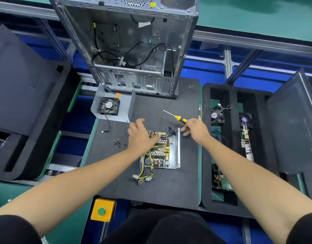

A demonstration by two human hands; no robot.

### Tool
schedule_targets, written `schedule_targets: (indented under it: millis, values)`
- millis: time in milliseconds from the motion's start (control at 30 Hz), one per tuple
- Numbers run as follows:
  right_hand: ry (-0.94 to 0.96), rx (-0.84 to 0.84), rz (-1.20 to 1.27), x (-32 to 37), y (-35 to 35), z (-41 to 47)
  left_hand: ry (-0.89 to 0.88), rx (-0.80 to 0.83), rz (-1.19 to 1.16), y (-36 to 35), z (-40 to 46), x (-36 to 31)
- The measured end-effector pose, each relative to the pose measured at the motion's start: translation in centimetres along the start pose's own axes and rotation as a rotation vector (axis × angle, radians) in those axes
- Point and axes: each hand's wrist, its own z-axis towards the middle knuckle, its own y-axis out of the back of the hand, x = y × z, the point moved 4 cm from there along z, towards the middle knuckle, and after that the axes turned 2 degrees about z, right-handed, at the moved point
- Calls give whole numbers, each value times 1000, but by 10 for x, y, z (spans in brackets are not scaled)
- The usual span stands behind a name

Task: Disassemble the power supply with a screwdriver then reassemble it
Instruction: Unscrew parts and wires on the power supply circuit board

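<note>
The opened power supply base [176, 152] lies on the dark mat, its circuit board [160, 152] exposed and a yellow-black cable bundle [144, 176] trailing toward me. Its metal cover with the fan [112, 106] sits apart at the upper left. My right hand [195, 129] grips the black and yellow screwdriver [179, 118], whose shaft points up and left over the mat. My left hand [141, 136] hovers with relaxed fingers over the board's far left corner and holds nothing. Several small screws [118, 142] lie loose on the mat to the left of the board.
An open grey computer case [130, 46] stands at the back of the mat [151, 191]. A black foam tray [229, 147] on the right holds fans and boards. A yellow box with a green button [102, 210] sits at the near edge. Dark panels flank both sides.
</note>
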Motion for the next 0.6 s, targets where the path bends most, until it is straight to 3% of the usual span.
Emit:
schedule_targets:
  millis: [100,200,433,600]
  values:
    - [6,17,151,3,-10,1,86,83,-117,-5,-9,11]
    - [34,75,158,10,-20,2,35,86,-93,-1,-8,13]
    - [50,72,83,13,-28,4,-116,137,-6,10,19,-9]
    - [69,-3,-104,7,-10,6,-254,237,139,11,45,-39]
